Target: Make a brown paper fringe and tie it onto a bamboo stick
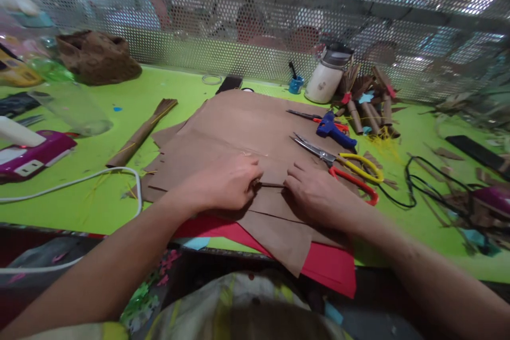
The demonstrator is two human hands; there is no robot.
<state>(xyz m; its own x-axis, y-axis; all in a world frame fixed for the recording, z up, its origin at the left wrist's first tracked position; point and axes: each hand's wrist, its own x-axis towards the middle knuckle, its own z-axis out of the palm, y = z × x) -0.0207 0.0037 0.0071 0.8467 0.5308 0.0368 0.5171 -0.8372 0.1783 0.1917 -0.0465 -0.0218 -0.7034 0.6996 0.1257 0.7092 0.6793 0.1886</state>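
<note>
Between my left hand (pixel 233 180) and my right hand (pixel 311 188) runs a thin dark brown strip (pixel 272 185), perhaps rolled or folded paper. The fingers of each hand are closed on one end of it. Both hands rest low over a stack of brown paper sheets (pixel 239 122), some with cut slits at the left edge. Under the brown paper, red paper (pixel 332 271) sticks out over the table's front edge. Scissors (pixel 326 158) with one yellow and one red handle lie open just beyond my right hand. Behind them are a blue glue gun (pixel 334 130) and another pointed tool (pixel 303 115).
A rolled brown paper bundle (pixel 139 138) lies left. A purple power strip (pixel 40 156) and white cable (pixel 119 170) are at far left. Right stand several paper rolls (pixel 368 117), a white jar (pixel 324 82) and a black cable (pixel 412 183). Perforated metal (pixel 179 48) closes off the back.
</note>
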